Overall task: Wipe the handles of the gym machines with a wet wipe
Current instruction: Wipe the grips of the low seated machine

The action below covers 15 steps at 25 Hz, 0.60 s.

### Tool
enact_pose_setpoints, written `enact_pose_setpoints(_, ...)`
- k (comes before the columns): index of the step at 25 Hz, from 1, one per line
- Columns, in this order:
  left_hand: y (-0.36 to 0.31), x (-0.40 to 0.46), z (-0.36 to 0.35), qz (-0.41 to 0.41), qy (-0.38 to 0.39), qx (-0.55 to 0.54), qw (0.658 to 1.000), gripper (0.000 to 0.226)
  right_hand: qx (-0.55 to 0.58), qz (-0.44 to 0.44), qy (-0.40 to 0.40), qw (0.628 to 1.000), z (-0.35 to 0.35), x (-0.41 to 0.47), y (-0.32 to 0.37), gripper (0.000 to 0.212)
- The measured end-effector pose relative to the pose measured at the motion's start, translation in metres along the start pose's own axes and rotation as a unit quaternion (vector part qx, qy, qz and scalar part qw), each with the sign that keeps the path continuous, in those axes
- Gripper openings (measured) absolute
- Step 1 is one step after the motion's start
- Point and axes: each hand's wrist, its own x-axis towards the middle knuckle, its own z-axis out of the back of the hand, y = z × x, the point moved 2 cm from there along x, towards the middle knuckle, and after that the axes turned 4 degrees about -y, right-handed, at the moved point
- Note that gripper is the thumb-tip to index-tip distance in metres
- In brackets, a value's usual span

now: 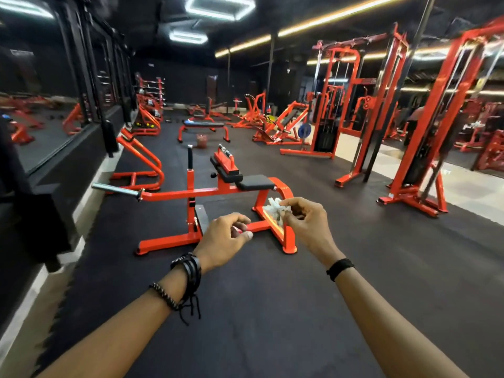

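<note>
The person is standing before the orange seated machine, its 2 grip handles sitting well ahead of both hands. A good wipe here likely means bunching the cloth around each grip. The right hand is pinching a crumpled wet wipe; the left hand is hanging loosely curled, seemingly holding nothing.

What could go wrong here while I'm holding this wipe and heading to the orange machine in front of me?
The wet wipe is only pinched at the fingertips of your right hand, held in the air, so it might slip to the floor and pick up dirt. Your left hand seems to hold only a small scrap, giving no support. The seated machine's steel bar juts out low toward the wall, so you could bump a shin walking in.
</note>
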Motion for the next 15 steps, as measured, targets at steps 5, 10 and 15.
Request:
enact_pose_setpoints(5, 0.03, 0.16, -0.036, 0.013, -0.045, -0.013, 0.999, 0.021, 0.011, 0.025, 0.006, 1.0, -0.007, 0.161, -0.071, 0.01)
enact_pose_setpoints(10, 0.095, 0.258, -0.078, 0.045, -0.066, -0.001, 0.997, 0.021, -0.005, 0.048, 0.046, 0.998, -0.056, 0.25, -0.162, 0.013)
enact_pose_setpoints(15, 0.171, 0.37, -0.123, 0.064, -0.053, 0.015, 0.996, 0.023, 0.017, 0.023, 0.062, 0.998, -0.091, 0.359, -0.261, 0.011)
